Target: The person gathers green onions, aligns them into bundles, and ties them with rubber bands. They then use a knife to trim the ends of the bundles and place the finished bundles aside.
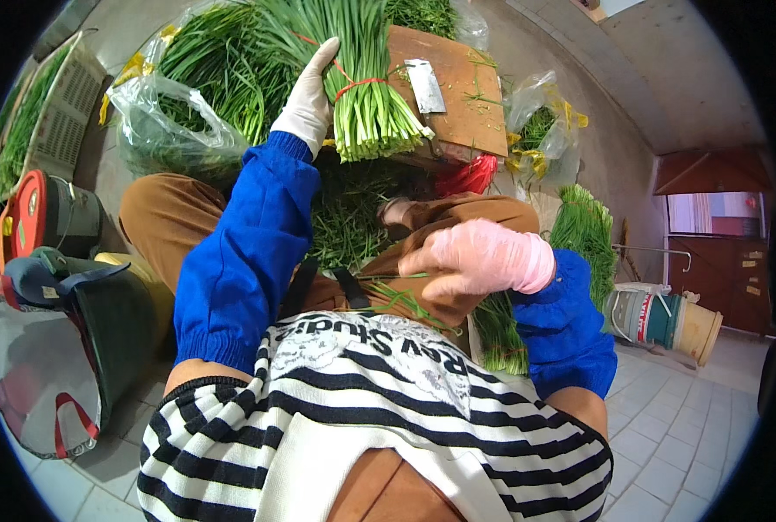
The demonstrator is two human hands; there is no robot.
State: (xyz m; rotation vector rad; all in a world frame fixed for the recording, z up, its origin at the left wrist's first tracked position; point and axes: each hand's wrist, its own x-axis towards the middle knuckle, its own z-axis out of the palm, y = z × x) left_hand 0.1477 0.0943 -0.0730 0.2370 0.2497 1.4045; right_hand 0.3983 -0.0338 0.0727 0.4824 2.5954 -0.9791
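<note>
My left hand [309,98], in a white glove, grips a thick bunch of garlic chives [361,98] by its side. A red tie [360,83] circles the bunch near its pale cut ends, which face me; the leaves spread away. My right hand [476,258], in a pink-tinted thin glove, hovers over my lap with its fingers loosely bent and apart. Loose green scraps [410,303] lie on my lap below it, and a thin strand shows by its fingertips. A flat metal blade [425,86] rests on the wooden board [466,124] right of the bunch.
An open plastic bag [179,147] of loose chives stands at the far left. More chive bunches [580,228] lie at the right. Leaf trimmings [345,228] cover the floor between my legs. Buckets [662,320] stand right; a green bag [110,339] sits left.
</note>
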